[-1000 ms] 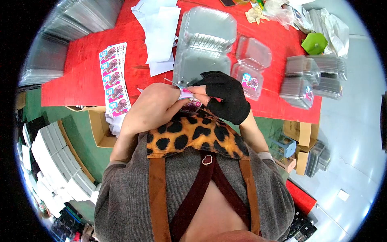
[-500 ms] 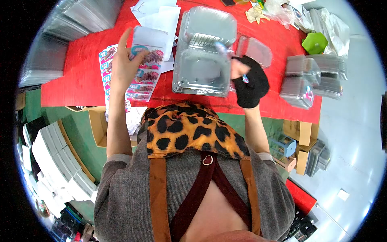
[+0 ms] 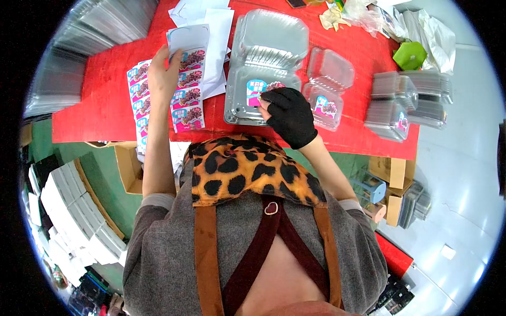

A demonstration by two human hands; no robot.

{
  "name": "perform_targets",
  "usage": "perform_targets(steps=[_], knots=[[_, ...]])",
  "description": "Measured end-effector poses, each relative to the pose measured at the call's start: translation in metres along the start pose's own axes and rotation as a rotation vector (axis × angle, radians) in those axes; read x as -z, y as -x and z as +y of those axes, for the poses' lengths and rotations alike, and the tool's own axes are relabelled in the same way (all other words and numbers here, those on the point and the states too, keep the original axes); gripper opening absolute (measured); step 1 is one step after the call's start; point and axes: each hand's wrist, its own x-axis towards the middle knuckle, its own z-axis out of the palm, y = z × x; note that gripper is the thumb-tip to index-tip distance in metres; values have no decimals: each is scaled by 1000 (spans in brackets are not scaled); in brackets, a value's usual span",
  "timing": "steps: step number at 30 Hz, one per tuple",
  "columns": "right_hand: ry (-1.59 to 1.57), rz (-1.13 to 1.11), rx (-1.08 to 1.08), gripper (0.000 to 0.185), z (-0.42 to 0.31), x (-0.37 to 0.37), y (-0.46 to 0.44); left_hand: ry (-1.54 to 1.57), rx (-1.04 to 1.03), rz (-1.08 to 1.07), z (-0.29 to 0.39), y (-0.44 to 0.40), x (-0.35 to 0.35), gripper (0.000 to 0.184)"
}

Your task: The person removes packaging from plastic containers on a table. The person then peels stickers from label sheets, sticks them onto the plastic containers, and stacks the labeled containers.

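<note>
My left hand (image 3: 164,73) is closed on a sheet of stickers (image 3: 188,95) printed with dark grapes, thumb on its face, at the left of the red table. My right hand (image 3: 290,116), in a black fingerless glove, rests over the front half of a stack of open clear plastic clamshell boxes (image 3: 271,39). Its thumb and fingers are at the lower edge of a grape sticker (image 3: 256,90) on the top box; the glove hides part of that sticker. To the right, an open clamshell box (image 3: 331,68) carries another grape sticker (image 3: 325,107).
More sticker sheets (image 3: 139,89) lie under my left forearm, and white papers (image 3: 216,50) behind. Stacked clear boxes stand at left (image 3: 58,79) and right (image 3: 387,118). A green object (image 3: 410,56) and plastic bags (image 3: 432,39) sit at the back right.
My right hand has moved left from the single box onto the stack, where a sticker now shows. The single box's sticker is uncovered. My left hand has closed on the sticker sheet, which stands straighter.
</note>
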Motion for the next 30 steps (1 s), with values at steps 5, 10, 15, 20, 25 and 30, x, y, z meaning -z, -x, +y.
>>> perform_targets(steps=[5,10,15,20,25,30], knots=[[-248,-158,-50,37,-13,-4,1,-46,-3,56,5,8,6,34],[-166,-43,-459,38,-3,-4,22,-134,-47,233,25,18,27,29],[-107,193,-820,23,15,3,66,748,364,258,49,30,52,25],[-236,153,-901,22,6,10,74,1062,711,-78,39,52,61,25],[-377,128,-968,26,16,14,80,1339,969,-202,39,76,61,32],[-1738,334,-1182,46,33,25,66,1634,1025,-378,50,88,58,52]])
